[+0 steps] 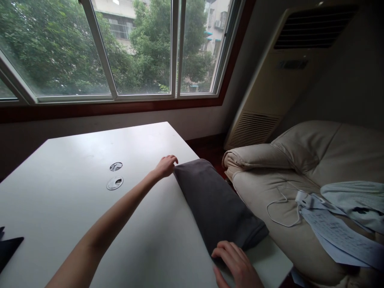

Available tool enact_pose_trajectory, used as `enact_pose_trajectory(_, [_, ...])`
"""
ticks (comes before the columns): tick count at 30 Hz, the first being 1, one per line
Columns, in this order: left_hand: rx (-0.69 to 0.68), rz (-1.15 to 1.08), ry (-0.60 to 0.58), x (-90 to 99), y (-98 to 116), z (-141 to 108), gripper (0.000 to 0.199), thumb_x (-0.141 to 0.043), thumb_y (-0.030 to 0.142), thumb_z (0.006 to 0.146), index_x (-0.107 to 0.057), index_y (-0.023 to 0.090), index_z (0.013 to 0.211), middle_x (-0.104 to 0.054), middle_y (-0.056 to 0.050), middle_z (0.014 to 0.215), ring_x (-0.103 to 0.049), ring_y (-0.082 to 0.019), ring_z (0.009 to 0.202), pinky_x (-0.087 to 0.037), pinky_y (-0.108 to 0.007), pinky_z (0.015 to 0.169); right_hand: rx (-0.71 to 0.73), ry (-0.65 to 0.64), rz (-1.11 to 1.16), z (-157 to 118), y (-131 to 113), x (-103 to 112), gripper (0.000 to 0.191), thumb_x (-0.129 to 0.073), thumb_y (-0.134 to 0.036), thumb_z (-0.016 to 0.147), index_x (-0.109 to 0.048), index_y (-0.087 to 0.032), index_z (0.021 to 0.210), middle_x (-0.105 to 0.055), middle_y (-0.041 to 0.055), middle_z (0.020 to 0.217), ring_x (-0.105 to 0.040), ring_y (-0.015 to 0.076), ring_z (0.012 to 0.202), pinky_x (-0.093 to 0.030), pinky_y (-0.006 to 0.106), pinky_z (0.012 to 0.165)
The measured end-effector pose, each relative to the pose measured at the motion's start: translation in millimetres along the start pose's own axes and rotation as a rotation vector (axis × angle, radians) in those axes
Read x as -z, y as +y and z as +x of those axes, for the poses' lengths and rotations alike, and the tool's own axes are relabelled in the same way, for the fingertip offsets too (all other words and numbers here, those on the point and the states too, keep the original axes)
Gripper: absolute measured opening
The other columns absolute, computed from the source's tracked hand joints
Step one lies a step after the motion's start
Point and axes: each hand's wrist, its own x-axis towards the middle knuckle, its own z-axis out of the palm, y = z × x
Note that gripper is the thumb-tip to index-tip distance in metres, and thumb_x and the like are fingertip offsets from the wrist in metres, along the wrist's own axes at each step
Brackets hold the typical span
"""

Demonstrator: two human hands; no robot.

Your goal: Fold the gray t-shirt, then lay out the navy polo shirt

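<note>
A folded dark grey cloth lies along the right edge of the white table, its long side running away from me. At its far left corner, the curled fingers of my left hand close on the fabric. My right hand is at the near end, with the fingertips over the edge and the thumb just below it, the cloth between them. The underside of the cloth and the exact grip of the left fingertips are hidden.
Two round cable inserts are set in the tabletop. A dark object shows at the left edge. Right of the table stands a beige sofa bearing papers, a white cable and a pale towel.
</note>
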Motion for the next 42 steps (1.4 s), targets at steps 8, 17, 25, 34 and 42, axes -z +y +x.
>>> enact_pose_trajectory(8, [0.014,0.05,-0.1,-63.0,69.5,-8.8,0.072,-0.028,0.064,0.094,-0.031,0.018,0.149,-0.024,-0.014,0.158,-0.018,-0.028,0.147,-0.013,-0.051,0.119,-0.107,0.016,-0.014,13.0,-5.9,-4.2,0.016,-0.049,-0.015,0.09,-0.054,-0.022,0.076,-0.059,0.0003,0.075,-0.06,0.0163,0.069,-0.049,0.028,0.064])
enact_pose_trajectory(17, [0.334,0.125,0.045,-79.0,64.6,-32.4,0.091,-0.022,0.07,0.091,-0.03,-0.001,0.148,-0.022,-0.025,0.156,-0.014,-0.033,0.147,-0.014,-0.044,0.12,-0.104,0.027,-0.009,5.4,-3.1,-9.9,0.013,-0.05,-0.016,0.089,-0.054,-0.023,0.079,-0.06,0.0003,0.079,-0.061,0.0159,0.073,-0.05,0.027,0.067])
enact_pose_trajectory(25, [0.478,0.065,0.043,-71.2,71.4,-39.4,0.096,-0.033,0.071,0.086,-0.028,-0.003,0.147,-0.019,-0.028,0.155,-0.014,-0.042,0.145,-0.012,-0.05,0.119,-0.126,0.094,0.006,7.0,-13.2,-6.9,0.016,-0.047,-0.017,0.09,-0.053,-0.023,0.077,-0.059,0.0012,0.077,-0.06,0.0176,0.071,-0.049,0.03,0.065])
enact_pose_trajectory(34, [0.412,0.039,0.023,-65.2,64.3,-62.0,0.083,-0.03,0.068,0.089,-0.03,0.01,0.149,-0.017,-0.02,0.159,-0.009,-0.038,0.147,-0.002,-0.06,0.117,-0.065,0.296,0.013,-11.9,-13.2,-22.3,0.011,-0.05,-0.024,0.091,-0.059,-0.024,0.097,-0.063,0.0057,0.099,-0.062,0.0213,0.093,-0.051,0.034,0.079])
enact_pose_trajectory(42, [0.416,-0.063,0.123,-35.8,17.9,-77.1,0.042,-0.041,0.02,0.092,-0.05,0.023,0.133,-0.049,-0.009,0.144,-0.038,-0.024,0.137,-0.018,-0.053,0.117,-0.082,0.322,-0.042,-13.9,-9.4,-26.8,0.021,-0.048,-0.029,0.092,-0.061,-0.024,0.108,-0.065,0.007,0.107,-0.064,0.0223,0.096,-0.054,0.036,0.079])
